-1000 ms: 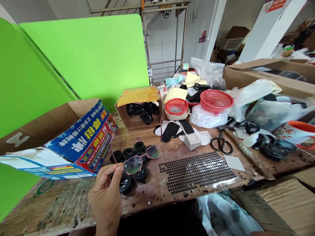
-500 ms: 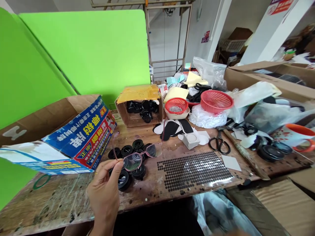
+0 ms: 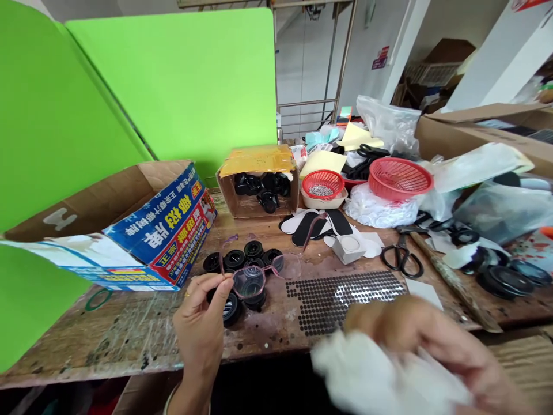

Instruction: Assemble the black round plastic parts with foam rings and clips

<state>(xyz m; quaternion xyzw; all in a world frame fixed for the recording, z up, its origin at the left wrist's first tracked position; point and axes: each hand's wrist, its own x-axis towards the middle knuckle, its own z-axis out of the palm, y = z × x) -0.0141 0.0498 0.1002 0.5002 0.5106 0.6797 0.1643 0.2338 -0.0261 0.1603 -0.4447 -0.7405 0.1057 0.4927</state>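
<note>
My left hand (image 3: 201, 314) pinches a pair of eyeglasses (image 3: 249, 281) with a thin pink frame by one side. Both temples stand unfolded, and the clear lenses face me above the table. Seen through and around them are several round black lens-like parts (image 3: 234, 259) on the wood. At the lower right, my right hand (image 3: 415, 328) is blurred by motion. Its fingers are closed on a crumpled white cloth (image 3: 367, 374), perhaps tissue. A sheet of small black round dots (image 3: 319, 305) lies behind that hand, partly covered by it.
A blue printed carton (image 3: 159, 230) stands at left, a small cardboard box (image 3: 259, 155) with black parts at the back. Red baskets (image 3: 401, 177), black-handled scissors (image 3: 401, 262), a wooden stick (image 3: 453, 279) and a small white block (image 3: 348, 248) occupy the right side. Green panels (image 3: 181, 86) rise behind.
My right hand has come into view from the bottom edge with the white cloth. My left hand still holds the eyeglasses. The whole scene has shifted somewhat rightward in view.
</note>
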